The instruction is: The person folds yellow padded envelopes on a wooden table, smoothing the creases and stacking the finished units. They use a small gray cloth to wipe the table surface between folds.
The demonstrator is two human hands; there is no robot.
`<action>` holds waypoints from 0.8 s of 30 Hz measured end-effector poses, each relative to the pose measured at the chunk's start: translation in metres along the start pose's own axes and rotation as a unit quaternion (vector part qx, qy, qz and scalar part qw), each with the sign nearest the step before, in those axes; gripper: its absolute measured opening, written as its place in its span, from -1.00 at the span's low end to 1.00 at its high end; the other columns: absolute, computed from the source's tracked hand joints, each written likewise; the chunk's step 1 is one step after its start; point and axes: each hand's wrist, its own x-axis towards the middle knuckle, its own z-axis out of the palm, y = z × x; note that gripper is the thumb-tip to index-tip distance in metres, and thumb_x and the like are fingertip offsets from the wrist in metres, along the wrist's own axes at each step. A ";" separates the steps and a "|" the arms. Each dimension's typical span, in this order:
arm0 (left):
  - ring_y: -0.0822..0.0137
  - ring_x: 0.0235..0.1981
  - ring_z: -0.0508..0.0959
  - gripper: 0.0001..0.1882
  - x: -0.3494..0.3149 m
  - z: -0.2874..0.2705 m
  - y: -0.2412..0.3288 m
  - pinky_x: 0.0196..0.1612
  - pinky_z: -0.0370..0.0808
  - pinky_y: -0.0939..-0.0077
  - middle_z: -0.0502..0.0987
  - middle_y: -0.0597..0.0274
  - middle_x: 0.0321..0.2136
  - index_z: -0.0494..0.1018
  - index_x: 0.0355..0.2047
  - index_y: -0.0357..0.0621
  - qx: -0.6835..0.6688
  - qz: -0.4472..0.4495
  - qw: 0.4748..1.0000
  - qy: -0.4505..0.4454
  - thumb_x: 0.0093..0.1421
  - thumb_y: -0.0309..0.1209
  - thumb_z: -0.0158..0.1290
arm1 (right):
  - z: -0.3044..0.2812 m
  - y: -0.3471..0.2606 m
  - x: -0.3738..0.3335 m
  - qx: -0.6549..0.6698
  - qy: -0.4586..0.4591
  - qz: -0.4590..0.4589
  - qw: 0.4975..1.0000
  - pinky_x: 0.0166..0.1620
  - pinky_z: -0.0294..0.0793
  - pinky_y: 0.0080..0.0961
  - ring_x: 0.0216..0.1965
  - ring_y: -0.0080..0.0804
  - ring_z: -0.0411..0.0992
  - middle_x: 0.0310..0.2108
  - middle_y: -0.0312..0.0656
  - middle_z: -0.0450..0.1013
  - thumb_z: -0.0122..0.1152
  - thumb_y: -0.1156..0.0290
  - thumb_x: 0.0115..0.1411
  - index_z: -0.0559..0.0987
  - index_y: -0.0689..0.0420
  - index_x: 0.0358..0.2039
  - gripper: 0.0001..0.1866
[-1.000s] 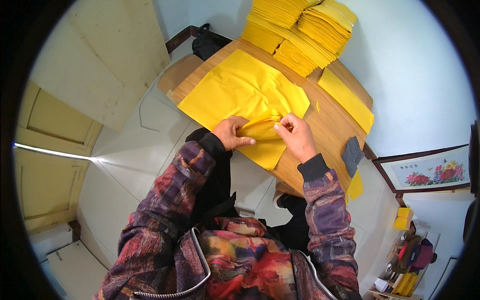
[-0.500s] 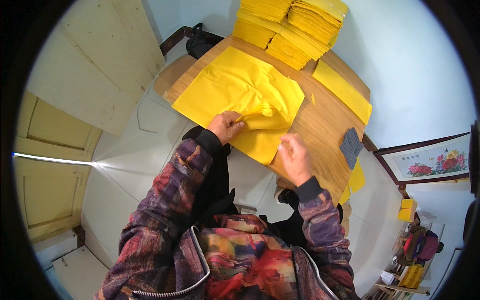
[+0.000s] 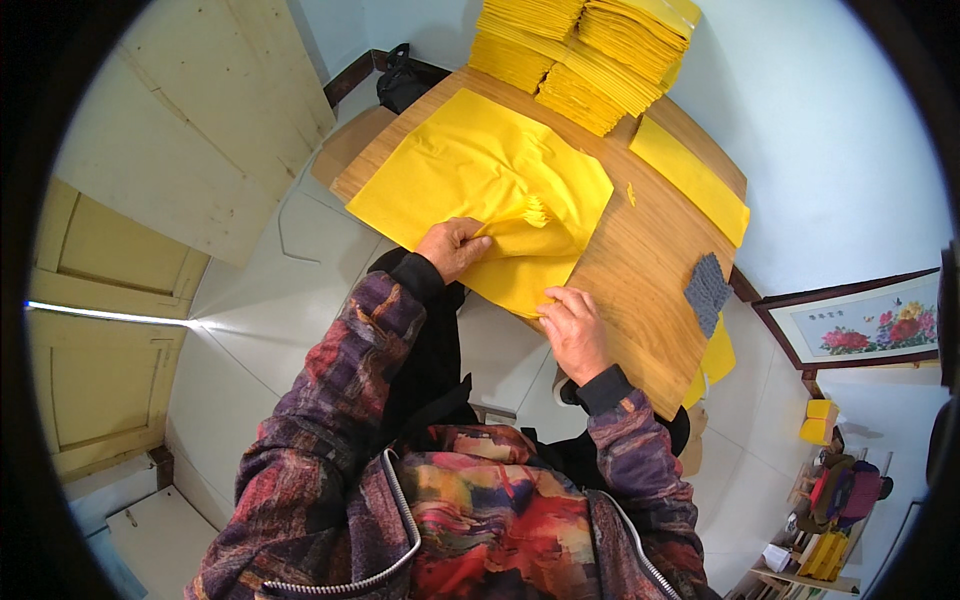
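A large yellow sheet, paper or cloth, lies wrinkled over the near left part of the wooden table and hangs past its near edge. In its middle stands a small bunched yellow tuft. My left hand grips the sheet's near edge, thumb on top, with a raised fold running toward the tuft. At the near right corner, my right hand pinches the sheet's edge between thumb and fingers. The fingertips of both hands are partly hidden.
Tall stacks of folded yellow sheets stand at the table's far end by the wall. A yellow strip, a yellow scrap and a dark grey cloth lie to the right on the wooden table. A black bag rests behind.
My right hand has moved slightly left and down, from a blurred, loosely curled pose to a pinch on the sheet's corner. My left hand keeps its grip.
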 end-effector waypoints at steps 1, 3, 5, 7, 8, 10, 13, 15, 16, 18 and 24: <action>0.37 -0.39 0.42 -0.76 0.000 0.000 0.000 -0.29 0.41 0.48 0.45 0.14 -0.43 0.47 -0.30 -0.31 0.013 0.008 1.000 0.005 0.29 -0.33 0.03 | 0.000 0.001 0.001 0.015 0.007 0.007 1.000 -0.03 0.40 -0.26 -0.08 -0.11 0.37 -0.14 -0.15 0.44 0.29 0.52 -0.02 0.57 0.17 -0.36 -0.84; 0.36 -0.38 0.43 -0.76 0.001 0.000 0.000 -0.28 0.41 0.47 0.46 0.13 -0.43 0.47 -0.30 -0.32 0.039 0.038 0.998 0.017 0.28 -0.33 0.04 | 0.000 0.002 0.003 0.041 0.007 0.026 0.999 -0.06 0.40 -0.25 -0.11 -0.10 0.37 -0.15 -0.14 0.45 0.28 0.53 -0.02 0.55 0.17 -0.39 -0.86; 0.34 -0.37 0.44 -0.77 0.001 0.000 0.000 -0.28 0.41 0.46 0.46 0.13 -0.43 0.47 -0.30 -0.32 0.020 0.028 0.999 0.012 0.28 -0.33 0.04 | 0.000 0.002 0.004 0.065 0.007 0.046 0.997 -0.08 0.40 -0.27 -0.14 -0.09 0.38 -0.16 -0.13 0.46 0.28 0.54 -0.02 0.54 0.18 -0.41 -0.87; 0.32 -0.37 0.44 -0.77 0.001 0.000 -0.001 -0.27 0.41 0.46 0.46 0.13 -0.42 0.47 -0.30 -0.32 0.009 0.024 1.000 0.009 0.28 -0.34 0.05 | -0.001 0.003 0.006 0.087 0.004 0.074 0.993 -0.09 0.41 -0.30 -0.15 -0.09 0.39 -0.18 -0.11 0.47 0.29 0.56 -0.03 0.52 0.19 -0.43 -0.87; 0.32 -0.37 0.44 -0.77 0.001 0.000 -0.001 -0.27 0.41 0.46 0.46 0.13 -0.42 0.47 -0.30 -0.32 0.008 0.022 1.000 0.009 0.28 -0.34 0.05 | -0.001 0.003 0.007 0.095 0.004 0.075 0.993 -0.09 0.40 -0.30 -0.15 -0.09 0.39 -0.17 -0.11 0.47 0.30 0.55 -0.03 0.50 0.20 -0.45 -0.87; 0.32 -0.37 0.45 -0.77 0.001 0.000 -0.001 -0.26 0.42 0.46 0.46 0.14 -0.42 0.47 -0.30 -0.32 0.008 0.021 1.000 0.006 0.28 -0.34 0.05 | -0.002 0.003 0.009 0.116 -0.001 0.089 0.989 -0.08 0.39 -0.30 -0.14 -0.09 0.38 -0.17 -0.09 0.47 0.30 0.54 -0.04 0.48 0.21 -0.48 -0.85; 0.33 -0.36 0.44 -0.77 0.002 0.000 -0.001 -0.26 0.41 0.46 0.47 0.15 -0.41 0.47 -0.29 -0.31 0.011 0.018 1.000 0.000 0.28 -0.33 0.05 | -0.004 0.004 0.013 0.125 -0.020 0.086 0.988 -0.06 0.38 -0.31 -0.12 -0.11 0.36 -0.16 -0.07 0.46 0.30 0.53 -0.04 0.46 0.20 -0.49 -0.84; 0.34 -0.35 0.44 -0.76 0.001 0.000 -0.001 -0.25 0.41 0.46 0.47 0.16 -0.40 0.47 -0.29 -0.31 0.006 0.008 1.000 -0.003 0.28 -0.32 0.05 | -0.006 0.006 0.015 0.148 -0.030 0.084 0.985 -0.05 0.37 -0.27 -0.11 -0.09 0.36 -0.16 -0.06 0.46 0.32 0.52 -0.07 0.47 0.20 -0.50 -0.84; 0.35 -0.35 0.44 -0.76 0.001 0.000 -0.001 -0.25 0.42 0.46 0.47 0.16 -0.40 0.48 -0.28 -0.31 0.003 0.008 1.000 -0.003 0.28 -0.32 0.06 | -0.007 0.007 0.016 0.161 -0.036 0.085 0.983 -0.04 0.36 -0.26 -0.11 -0.08 0.36 -0.16 -0.06 0.46 0.33 0.52 -0.08 0.48 0.20 -0.51 -0.84; 0.35 -0.34 0.45 -0.75 0.001 0.000 -0.001 -0.24 0.42 0.47 0.48 0.16 -0.39 0.48 -0.27 -0.31 -0.004 0.011 1.000 -0.005 0.28 -0.31 0.07 | -0.008 0.009 0.018 0.175 -0.048 0.084 0.980 -0.03 0.36 -0.27 -0.10 -0.10 0.35 -0.15 -0.05 0.45 0.32 0.52 -0.08 0.48 0.21 -0.51 -0.84; 0.37 -0.31 0.47 -0.76 0.002 0.001 -0.008 -0.21 0.43 0.50 0.50 0.18 -0.34 0.50 -0.22 -0.30 -0.023 0.006 1.000 -0.010 0.27 -0.33 0.08 | -0.011 0.012 0.022 0.223 -0.067 0.109 0.966 -0.02 0.35 -0.29 -0.11 -0.11 0.36 -0.16 -0.05 0.46 0.26 0.52 -0.04 0.47 0.21 -0.51 -0.88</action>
